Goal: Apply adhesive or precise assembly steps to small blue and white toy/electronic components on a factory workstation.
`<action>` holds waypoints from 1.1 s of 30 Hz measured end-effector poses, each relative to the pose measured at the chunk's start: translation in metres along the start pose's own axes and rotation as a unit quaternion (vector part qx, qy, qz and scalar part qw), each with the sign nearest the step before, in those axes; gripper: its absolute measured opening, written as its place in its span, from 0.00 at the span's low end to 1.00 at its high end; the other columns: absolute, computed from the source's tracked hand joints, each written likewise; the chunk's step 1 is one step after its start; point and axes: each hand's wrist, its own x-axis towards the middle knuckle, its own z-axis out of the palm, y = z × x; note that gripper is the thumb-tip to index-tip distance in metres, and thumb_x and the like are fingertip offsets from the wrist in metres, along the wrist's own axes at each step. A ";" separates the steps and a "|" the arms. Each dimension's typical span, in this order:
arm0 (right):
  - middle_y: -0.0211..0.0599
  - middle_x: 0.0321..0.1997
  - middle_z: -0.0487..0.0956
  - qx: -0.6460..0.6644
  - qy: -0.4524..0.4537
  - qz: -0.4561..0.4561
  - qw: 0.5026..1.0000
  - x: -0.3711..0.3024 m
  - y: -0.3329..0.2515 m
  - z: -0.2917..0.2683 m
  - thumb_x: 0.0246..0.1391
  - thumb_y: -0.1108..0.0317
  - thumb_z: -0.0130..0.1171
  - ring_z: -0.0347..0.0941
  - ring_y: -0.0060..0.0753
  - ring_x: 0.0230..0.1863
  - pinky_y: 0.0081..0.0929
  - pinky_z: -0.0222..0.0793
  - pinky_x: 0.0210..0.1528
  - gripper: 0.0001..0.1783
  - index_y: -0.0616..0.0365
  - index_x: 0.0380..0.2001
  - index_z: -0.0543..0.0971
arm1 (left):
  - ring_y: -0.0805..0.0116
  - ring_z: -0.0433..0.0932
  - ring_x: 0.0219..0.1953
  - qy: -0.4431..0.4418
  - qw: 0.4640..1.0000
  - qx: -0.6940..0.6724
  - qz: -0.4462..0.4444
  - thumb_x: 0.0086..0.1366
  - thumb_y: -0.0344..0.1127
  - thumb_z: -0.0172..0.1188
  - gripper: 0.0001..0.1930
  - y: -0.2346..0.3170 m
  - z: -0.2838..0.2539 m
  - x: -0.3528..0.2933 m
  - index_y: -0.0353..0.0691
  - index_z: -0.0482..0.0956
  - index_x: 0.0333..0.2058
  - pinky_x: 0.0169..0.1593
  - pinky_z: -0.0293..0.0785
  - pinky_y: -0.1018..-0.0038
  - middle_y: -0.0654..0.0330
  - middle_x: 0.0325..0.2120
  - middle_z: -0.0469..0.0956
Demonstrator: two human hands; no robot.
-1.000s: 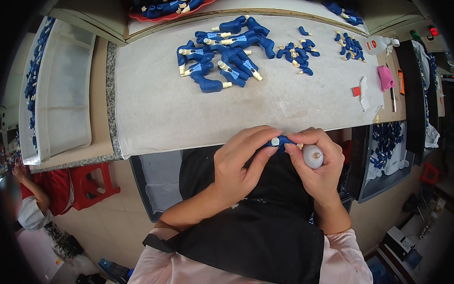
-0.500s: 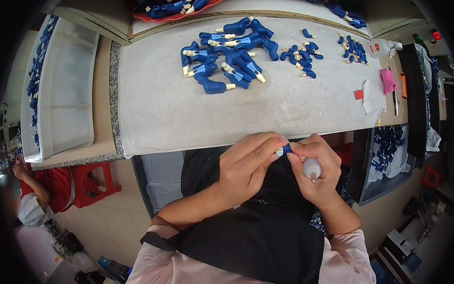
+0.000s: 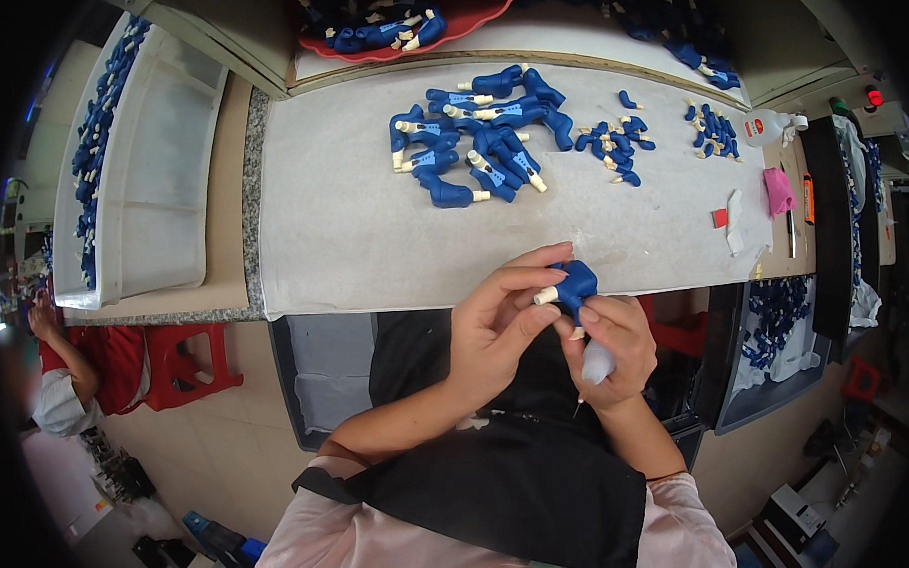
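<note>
Just off the table's front edge, both my hands meet at a blue moulded figure part [image 3: 576, 283] with a cream peg sticking out to the left. My left hand [image 3: 496, 328] pinches it between thumb and fingers. With thumb and forefinger, my right hand [image 3: 622, 348] grips its lower side, where a small cream tip [image 3: 577, 333] shows. Tucked in the same right palm is a translucent white bottle [image 3: 597, 362], its thin needle nozzle pointing down. The join between the blue pieces is partly hidden by fingers.
On the white-covered table [image 3: 393, 256] lie larger blue parts [image 3: 499, 132] and two groups of small blue pieces [image 3: 615, 148] [image 3: 712, 132]. A red tray [image 3: 406, 50] sits on the shelf behind. Left stands a white bin [image 3: 160, 174]; right, a clear bottle [image 3: 764, 126] and pink cloth [image 3: 779, 193].
My hands have turned the held part, so more of its blue body and its cream peg show. The bottle in my right hand has tilted, its nozzle swinging left. The head view has shifted slightly.
</note>
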 end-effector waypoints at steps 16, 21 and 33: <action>0.41 0.37 0.70 -0.022 -0.051 0.057 0.997 0.010 -0.004 -0.009 0.29 0.75 0.66 0.72 0.30 0.29 0.20 0.71 0.28 0.20 0.59 0.33 0.75 | 0.71 0.66 0.47 -0.048 0.923 -0.282 -0.257 0.61 0.34 0.46 0.14 0.004 -0.009 0.005 0.36 0.66 0.45 0.49 0.64 0.75 0.53 0.48 0.64; 0.40 0.37 0.69 -0.030 -0.048 0.079 0.995 0.010 -0.005 -0.005 0.29 0.75 0.67 0.72 0.31 0.29 0.20 0.70 0.28 0.21 0.59 0.33 0.75 | 0.72 0.65 0.48 -0.035 0.944 -0.215 -0.248 0.60 0.32 0.46 0.17 0.012 0.001 0.005 0.34 0.62 0.48 0.48 0.63 0.75 0.56 0.48 0.64; 0.44 0.40 0.68 0.049 -0.058 0.169 0.983 0.006 0.002 -0.005 0.32 0.68 0.67 0.64 0.22 0.22 0.15 0.60 0.19 0.24 0.61 0.38 0.73 | 0.66 0.70 0.41 0.139 0.917 0.366 0.072 0.56 0.27 0.49 0.13 0.070 -0.061 0.018 0.30 0.70 0.40 0.46 0.64 0.74 0.55 0.36 0.73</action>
